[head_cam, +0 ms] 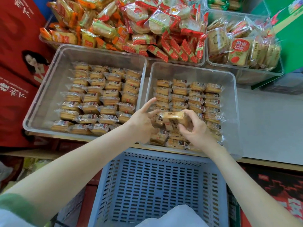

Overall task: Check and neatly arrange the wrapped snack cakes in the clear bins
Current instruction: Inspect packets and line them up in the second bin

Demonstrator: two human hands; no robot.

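A blue slotted crate point(157, 185) stands in front of the bench point(265, 125), with a white bag point(172, 217) inside. Red cartons point(16, 63) are at left, a green box point(291, 38) at right.

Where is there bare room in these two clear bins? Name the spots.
Left bin: bare floor along its left and far walls. Right bin: a bare strip between far wall and first row, thinner by the right wall. Grey counter right of it: bare. Crowded: the right bin's near end, where the right hand holds a cake.

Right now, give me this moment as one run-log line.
right hand: grips snack cake over right bin | left hand: beside cake, index extended | left bin: rows neat
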